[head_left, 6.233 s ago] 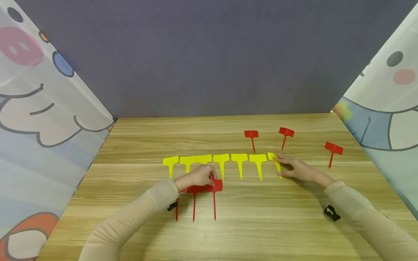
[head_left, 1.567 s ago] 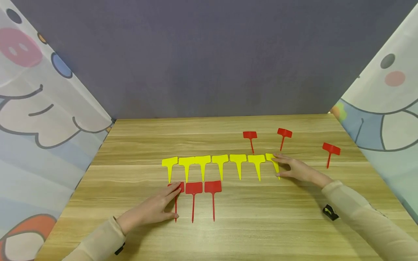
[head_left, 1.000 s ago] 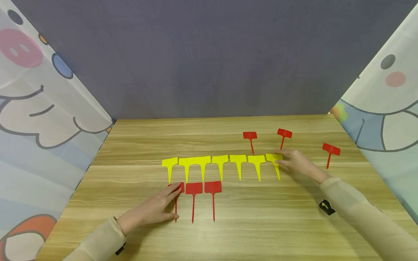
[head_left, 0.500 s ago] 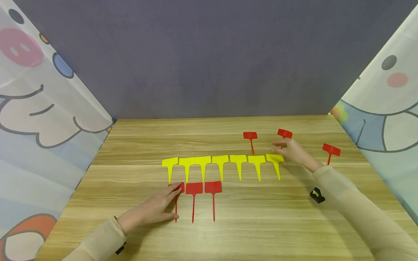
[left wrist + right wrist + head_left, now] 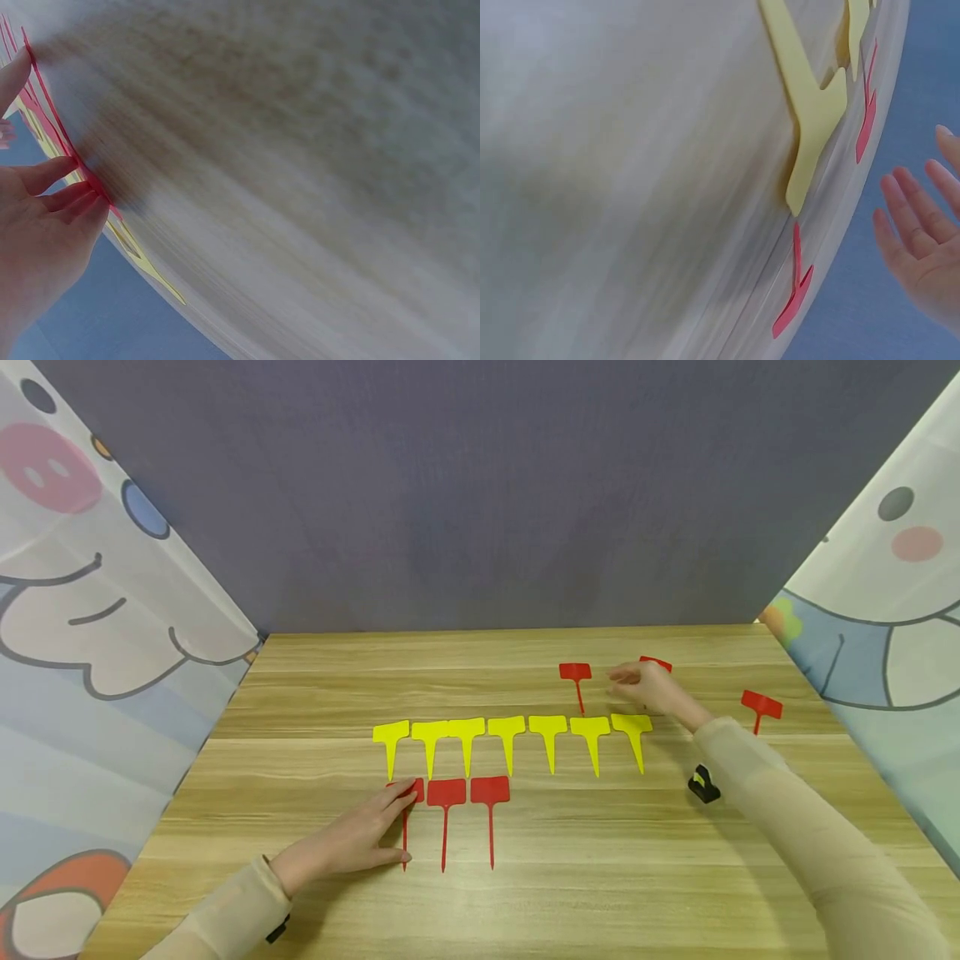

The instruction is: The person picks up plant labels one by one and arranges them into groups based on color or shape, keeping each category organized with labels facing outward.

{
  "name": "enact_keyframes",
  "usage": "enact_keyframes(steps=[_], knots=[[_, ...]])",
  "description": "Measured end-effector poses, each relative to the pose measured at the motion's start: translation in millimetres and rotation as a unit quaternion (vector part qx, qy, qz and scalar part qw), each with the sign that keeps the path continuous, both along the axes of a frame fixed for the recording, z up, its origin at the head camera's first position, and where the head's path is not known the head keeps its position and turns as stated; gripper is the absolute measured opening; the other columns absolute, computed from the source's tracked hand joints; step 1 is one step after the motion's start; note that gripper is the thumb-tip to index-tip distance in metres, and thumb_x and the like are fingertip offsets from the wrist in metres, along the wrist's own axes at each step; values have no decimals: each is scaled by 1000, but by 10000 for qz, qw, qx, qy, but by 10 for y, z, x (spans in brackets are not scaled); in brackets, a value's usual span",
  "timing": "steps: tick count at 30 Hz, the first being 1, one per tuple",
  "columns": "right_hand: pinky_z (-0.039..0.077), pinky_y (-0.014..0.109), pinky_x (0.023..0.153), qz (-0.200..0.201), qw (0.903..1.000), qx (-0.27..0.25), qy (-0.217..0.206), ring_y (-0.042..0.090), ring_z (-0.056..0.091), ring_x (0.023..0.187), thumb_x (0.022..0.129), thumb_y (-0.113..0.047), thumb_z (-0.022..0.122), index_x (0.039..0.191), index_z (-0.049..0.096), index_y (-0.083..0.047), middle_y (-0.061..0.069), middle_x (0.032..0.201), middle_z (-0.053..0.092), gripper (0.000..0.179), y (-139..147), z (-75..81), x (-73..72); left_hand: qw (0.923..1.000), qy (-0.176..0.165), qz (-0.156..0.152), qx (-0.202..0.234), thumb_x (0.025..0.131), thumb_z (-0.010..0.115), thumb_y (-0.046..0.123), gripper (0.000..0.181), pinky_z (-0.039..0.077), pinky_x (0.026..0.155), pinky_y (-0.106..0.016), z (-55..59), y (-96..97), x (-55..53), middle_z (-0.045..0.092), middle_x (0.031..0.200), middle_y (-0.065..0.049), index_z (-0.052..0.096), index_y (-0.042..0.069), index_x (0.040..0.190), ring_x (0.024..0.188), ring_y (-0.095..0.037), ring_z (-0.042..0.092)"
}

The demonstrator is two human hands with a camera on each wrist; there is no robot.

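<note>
My left hand point(image 5: 348, 842) rests on the leftmost red T-shaped plant label point(image 5: 405, 831), fingertips on its head and thumb by the stem's tip. In the left wrist view those fingers lie fairly straight along the red label point(image 5: 54, 112). Two more red labels, a middle one point(image 5: 446, 793) and a right one point(image 5: 490, 790), lie beside it. My right hand point(image 5: 652, 687) hovers with nothing in it, between a red label point(image 5: 575, 672) and another red label point(image 5: 657, 662) that it partly hides. The right wrist view shows this hand point(image 5: 930, 247) spread and apart from the labels.
Several yellow T-shaped plant labels point(image 5: 547, 725) form a row across the wooden table point(image 5: 600, 885), the rightmost yellow label point(image 5: 632, 724) just below my right hand. One red label point(image 5: 761, 704) lies far right. A grey panel point(image 5: 480, 502) stands behind the table.
My left hand has gone from the third red label in the lower row to the leftmost one. My right hand has left the rightmost yellow label and moved up and slightly left.
</note>
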State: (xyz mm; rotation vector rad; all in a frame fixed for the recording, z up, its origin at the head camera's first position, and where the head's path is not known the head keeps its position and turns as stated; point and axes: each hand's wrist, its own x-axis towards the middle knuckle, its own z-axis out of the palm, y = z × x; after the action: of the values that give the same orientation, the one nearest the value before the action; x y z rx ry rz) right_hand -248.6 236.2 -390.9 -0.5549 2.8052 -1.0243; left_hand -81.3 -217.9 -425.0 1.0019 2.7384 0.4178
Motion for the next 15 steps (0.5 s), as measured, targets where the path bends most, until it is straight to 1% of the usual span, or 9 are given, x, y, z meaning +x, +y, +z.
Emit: enact_keyframes(steps=[3,8,15], knots=[[47,45,79,-48,9999,-16,-120,34,57,93,84,-12,61,113,55,8,24,107,59,36,-40,6,-47,10000,-84,24,-11,78,62,45,78,31,99,-45,0,-3,-5,24,142,-15,35,-4,132,127,-32,27],[46,44,83,-192,9983,-109,-531,34,54,99,86,-14,58,116,54,5,22,110,57,36,-109,-3,-131,9997,-224,49,-25,78,63,44,78,29,100,-45,4,-2,-7,22,143,-16,34,-4,133,128,-32,25],[46,44,83,-261,9967,-223,-730,34,53,102,87,-12,55,119,52,4,23,115,54,36,-172,-40,-259,9998,-220,17,1,78,64,41,78,29,100,-45,7,2,-8,22,142,-17,34,-5,132,128,-32,24]])
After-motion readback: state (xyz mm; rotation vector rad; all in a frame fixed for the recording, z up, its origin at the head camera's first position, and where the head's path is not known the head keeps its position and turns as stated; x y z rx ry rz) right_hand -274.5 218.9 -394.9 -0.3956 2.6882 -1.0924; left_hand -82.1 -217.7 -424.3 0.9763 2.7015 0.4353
